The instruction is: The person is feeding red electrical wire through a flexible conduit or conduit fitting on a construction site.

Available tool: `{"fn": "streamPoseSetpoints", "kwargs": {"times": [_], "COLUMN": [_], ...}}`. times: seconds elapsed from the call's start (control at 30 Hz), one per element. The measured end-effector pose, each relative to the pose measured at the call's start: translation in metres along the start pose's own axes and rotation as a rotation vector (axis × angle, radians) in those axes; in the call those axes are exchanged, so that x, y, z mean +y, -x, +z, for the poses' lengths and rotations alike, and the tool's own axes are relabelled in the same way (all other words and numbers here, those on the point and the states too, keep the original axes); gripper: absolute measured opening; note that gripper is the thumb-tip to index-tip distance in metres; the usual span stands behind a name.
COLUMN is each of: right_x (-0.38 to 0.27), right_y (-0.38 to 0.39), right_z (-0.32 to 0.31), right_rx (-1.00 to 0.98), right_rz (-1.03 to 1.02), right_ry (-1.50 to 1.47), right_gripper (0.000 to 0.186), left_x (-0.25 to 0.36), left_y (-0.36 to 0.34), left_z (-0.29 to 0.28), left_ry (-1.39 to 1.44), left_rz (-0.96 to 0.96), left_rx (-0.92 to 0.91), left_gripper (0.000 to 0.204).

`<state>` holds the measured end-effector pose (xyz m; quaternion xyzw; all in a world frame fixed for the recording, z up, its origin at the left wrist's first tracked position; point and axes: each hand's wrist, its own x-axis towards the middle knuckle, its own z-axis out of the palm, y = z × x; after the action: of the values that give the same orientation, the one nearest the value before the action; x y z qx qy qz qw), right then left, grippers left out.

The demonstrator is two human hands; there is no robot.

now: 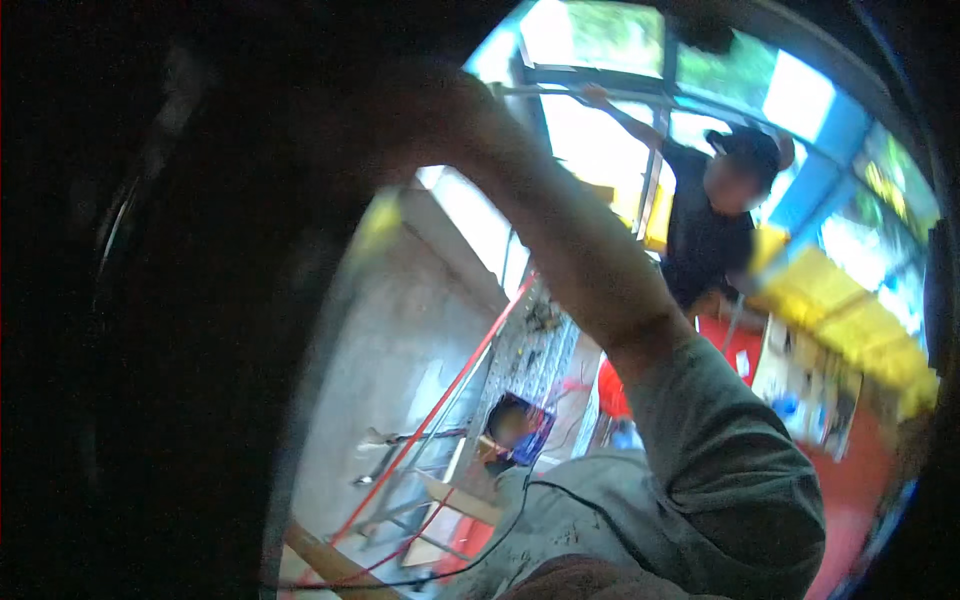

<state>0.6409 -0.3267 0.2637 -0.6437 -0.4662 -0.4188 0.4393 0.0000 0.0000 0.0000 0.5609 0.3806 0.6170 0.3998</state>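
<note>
A pale surface (768,372) at the right carries a blue item (786,405) among small, blurred things (788,341); dark debris (543,318) lies scattered along a grey, patterned metal platform (553,368).

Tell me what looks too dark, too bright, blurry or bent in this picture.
In the head view, the left side is nearly black, its detail lost; the windows glare white; the raised right forearm looks soft, darkening toward its far end; the window frames curve near the rim.

A dark, indistinct mass (190,380) blocks the left; the raised right forearm (590,250) crosses centrally. Between forearm and red bar (432,408), an upward-narrowing gap shows.
</note>
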Motion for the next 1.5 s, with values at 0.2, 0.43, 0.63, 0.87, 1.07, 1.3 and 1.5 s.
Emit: {"fn": "streamPoseSetpoints", "kwargs": {"times": [0.2, 0.43, 0.63, 0.87, 1.07, 1.3, 1.5], "right_x": [-0.048, -0.007, 0.011, 0.034, 0.065, 0.091, 0.089], "right_y": [-0.026, 0.039, 0.100, 0.162, 0.221, 0.258, 0.281], "right_z": [0.023, 0.001, -0.016, -0.040, -0.102, -0.137, -0.161], "right_rx": [0.214, 0.163, 0.115, 0.051, -0.025, -0.121, -0.151], "right_rz": [-0.222, -0.190, -0.092, 0.050, 0.209, 0.267, 0.306], "right_ry": [-0.222, -0.257, -0.279, -0.210, 0.002, 0.115, 0.155], "right_gripper": [0.038, 0.038, 0.038, 0.038, 0.038, 0.039, 0.039], "left_x": [-0.130, -0.155, -0.137, -0.138, -0.163, -0.056, 0.010], "left_y": [0.168, 0.311, 0.338, 0.336, 0.363, 0.399, 0.425], "left_z": [-0.086, -0.003, -0.003, 0.023, 0.063, 0.125, 0.123], "left_ry": [-0.660, -0.849, -0.901, -0.760, -0.582, -0.282, 0.189], "left_rz": [-0.402, -0.842, -0.865, -0.714, -0.473, -0.669, -0.727], "left_rx": [-0.142, -0.607, -0.732, -0.921, -1.000, -0.827, -0.593], "left_gripper": [0.047, 0.045, 0.044, 0.044, 0.044, 0.042, 0.057]}}
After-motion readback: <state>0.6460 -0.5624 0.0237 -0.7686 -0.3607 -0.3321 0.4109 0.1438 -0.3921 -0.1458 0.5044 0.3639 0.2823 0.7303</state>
